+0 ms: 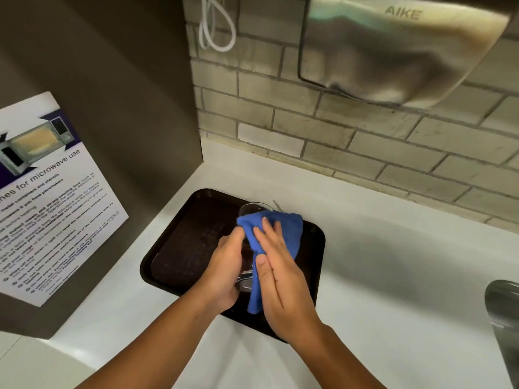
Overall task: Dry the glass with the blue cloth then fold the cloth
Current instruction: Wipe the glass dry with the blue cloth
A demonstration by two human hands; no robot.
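A clear glass (248, 210) is held tilted above a dark brown tray (185, 248) on the white counter. My left hand (224, 270) grips the glass from its left side, near the base. A blue cloth (283, 234) is draped over the right side of the glass and hangs down past its base. My right hand (280, 276) lies flat on the cloth with fingers straight, pressing it against the glass. Most of the glass is hidden by both hands and the cloth; only its rim and part of its base show.
A grey cabinet side with a microwave-use notice (47, 197) stands at left. A steel hand dryer (393, 49) hangs on the tiled wall above. A metal tap (502, 310) is at the right edge. A white cable loop (216, 26) hangs at top.
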